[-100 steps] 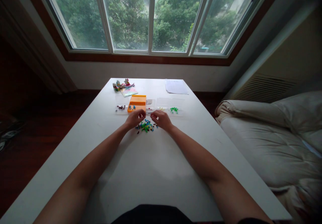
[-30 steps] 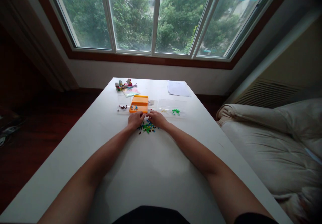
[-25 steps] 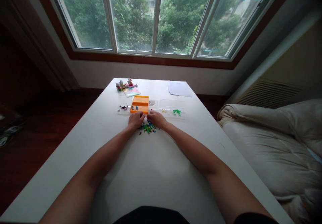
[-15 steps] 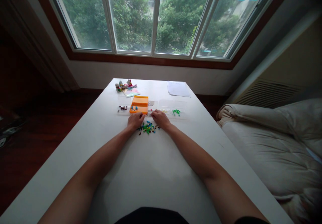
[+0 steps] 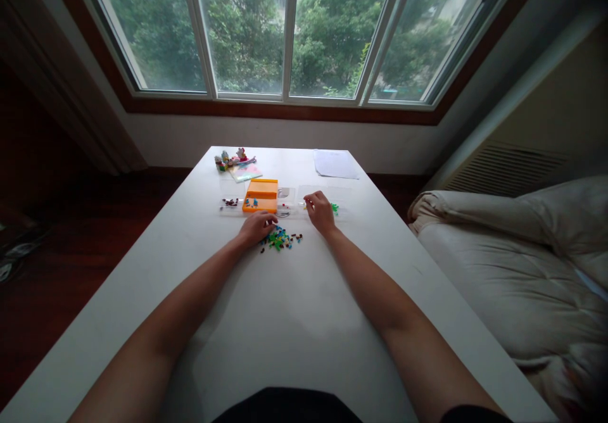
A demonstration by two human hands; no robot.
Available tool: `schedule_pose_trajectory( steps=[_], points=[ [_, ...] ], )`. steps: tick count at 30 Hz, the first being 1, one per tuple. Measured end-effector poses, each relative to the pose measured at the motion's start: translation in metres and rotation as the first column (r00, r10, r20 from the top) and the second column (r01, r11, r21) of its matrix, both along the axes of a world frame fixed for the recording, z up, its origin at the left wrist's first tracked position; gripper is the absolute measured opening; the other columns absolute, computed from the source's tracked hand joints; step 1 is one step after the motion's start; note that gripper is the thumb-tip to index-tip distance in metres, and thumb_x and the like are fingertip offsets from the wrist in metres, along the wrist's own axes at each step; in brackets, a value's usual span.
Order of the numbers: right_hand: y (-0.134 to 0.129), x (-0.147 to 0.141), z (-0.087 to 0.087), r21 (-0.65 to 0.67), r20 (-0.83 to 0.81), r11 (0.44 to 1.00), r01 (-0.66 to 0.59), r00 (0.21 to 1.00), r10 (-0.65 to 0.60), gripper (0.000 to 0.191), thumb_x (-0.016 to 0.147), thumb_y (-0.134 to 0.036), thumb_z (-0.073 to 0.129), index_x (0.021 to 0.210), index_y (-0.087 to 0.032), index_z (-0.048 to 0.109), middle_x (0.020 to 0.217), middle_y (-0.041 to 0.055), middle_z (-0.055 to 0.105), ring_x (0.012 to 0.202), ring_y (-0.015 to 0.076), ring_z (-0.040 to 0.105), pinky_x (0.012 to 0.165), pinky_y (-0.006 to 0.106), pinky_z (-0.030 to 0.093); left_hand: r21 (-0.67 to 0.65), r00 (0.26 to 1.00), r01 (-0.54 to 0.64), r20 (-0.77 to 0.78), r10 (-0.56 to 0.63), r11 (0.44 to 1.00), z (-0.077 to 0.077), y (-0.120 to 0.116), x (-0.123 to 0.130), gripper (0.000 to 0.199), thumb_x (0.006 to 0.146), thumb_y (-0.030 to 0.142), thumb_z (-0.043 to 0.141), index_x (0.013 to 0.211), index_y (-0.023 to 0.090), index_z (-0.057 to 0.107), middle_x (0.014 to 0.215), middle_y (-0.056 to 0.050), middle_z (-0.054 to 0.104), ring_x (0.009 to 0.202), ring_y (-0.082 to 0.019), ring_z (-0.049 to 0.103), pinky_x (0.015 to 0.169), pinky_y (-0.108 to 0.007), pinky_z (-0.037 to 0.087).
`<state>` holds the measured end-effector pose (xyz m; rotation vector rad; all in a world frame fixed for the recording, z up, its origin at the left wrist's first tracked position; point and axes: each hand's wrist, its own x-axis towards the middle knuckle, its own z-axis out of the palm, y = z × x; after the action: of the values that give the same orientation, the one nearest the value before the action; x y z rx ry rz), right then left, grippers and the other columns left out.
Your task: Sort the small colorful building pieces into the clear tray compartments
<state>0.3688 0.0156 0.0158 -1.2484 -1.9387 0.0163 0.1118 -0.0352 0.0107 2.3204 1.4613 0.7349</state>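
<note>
A loose pile of small green, blue, yellow and dark toy bricks lies on the white table. My left hand rests at the pile's upper left edge, its thumb and fingers slightly apart with nothing visible between them. Over a clear plastic box to the right is my right hand, fingertips pinched together; anything between them is too small to make out. Green pieces in that box are partly hidden by the hand. An orange open case holding a few blue pieces stands just beyond my left hand.
Left of the orange case, a clear box holds dark brown pieces. Small built figures and a pastel sheet lie at the far left, white papers at the far right. A cushioned sofa flanks the table's right side.
My right hand has moved right and away from me, from beside the pile to over the right clear box. My left hand stays by the pile, its fingers a little more apart.
</note>
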Motion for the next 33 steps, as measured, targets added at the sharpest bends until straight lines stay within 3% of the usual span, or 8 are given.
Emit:
schedule_pose_trajectory(
  steps=[7,12,21,26,33],
  points=[
    [-0.013,-0.015,0.0,-0.024,0.046,0.998,-0.065,0.997,0.066,0.024,0.096,-0.017,0.046,0.104,-0.019,0.068,0.098,0.0085,0.062,0.09,0.0203,0.058,0.084,0.03,0.046,-0.06,0.998,-0.058,-0.028,0.056,0.997,0.006,0.003,0.008,0.016,0.079,0.027,0.064,0.089,0.02,0.074,0.09,-0.005,0.069,0.08,-0.018,0.061,0.072,-0.028,0.047],
    [-0.018,-0.019,-0.001,-0.037,0.043,0.995,-0.092,0.995,0.093,0.022,0.096,-0.019,0.047,0.103,-0.02,0.068,0.097,0.0072,0.063,0.087,0.019,0.058,0.082,0.029,0.045,-0.028,0.996,-0.084,-0.023,0.084,0.996,0.005,0.004,0.008,0.013,0.08,0.024,0.062,0.086,0.02,0.072,0.092,-0.006,0.07,0.084,-0.019,0.062,0.076,-0.029,0.047],
    [-0.022,-0.019,-0.001,-0.06,0.054,0.991,-0.116,0.991,0.119,0.022,0.095,-0.018,0.046,0.099,-0.02,0.068,0.094,0.0054,0.065,0.078,0.0163,0.057,0.079,0.027,0.044,-0.025,0.93,-0.282,0.237,0.28,0.959,-0.001,0.017,-0.011,0.014,0.085,0.028,0.057,0.094,0.02,0.065,0.091,-0.004,0.071,0.08,-0.017,0.063,0.075,-0.029,0.047],
    [-0.022,-0.021,-0.004,-0.058,0.059,0.988,-0.144,0.987,0.147,0.021,0.094,-0.018,0.047,0.099,-0.02,0.068,0.093,0.005,0.066,0.082,0.0166,0.059,0.081,0.027,0.044,-0.149,0.811,-0.326,0.463,0.357,0.933,-0.008,0.03,-0.026,0.014,0.077,0.026,0.057,0.088,0.019,0.063,0.084,-0.002,0.069,0.074,-0.015,0.062,0.069,-0.026,0.049],
    [-0.02,-0.021,-0.007,-0.064,0.056,0.983,-0.174,0.983,0.177,0.02,0.094,-0.018,0.048,0.1,-0.02,0.068,0.095,0.005,0.068,0.082,0.0161,0.059,0.081,0.026,0.044,-0.291,0.48,-0.3,0.777,0.407,0.909,-0.016,0.044,-0.033,0.019,0.077,0.027,0.061,0.091,0.016,0.059,0.082,-0.004,0.07,0.058,-0.01,0.058,0.058,-0.023,0.049]
  ],
)
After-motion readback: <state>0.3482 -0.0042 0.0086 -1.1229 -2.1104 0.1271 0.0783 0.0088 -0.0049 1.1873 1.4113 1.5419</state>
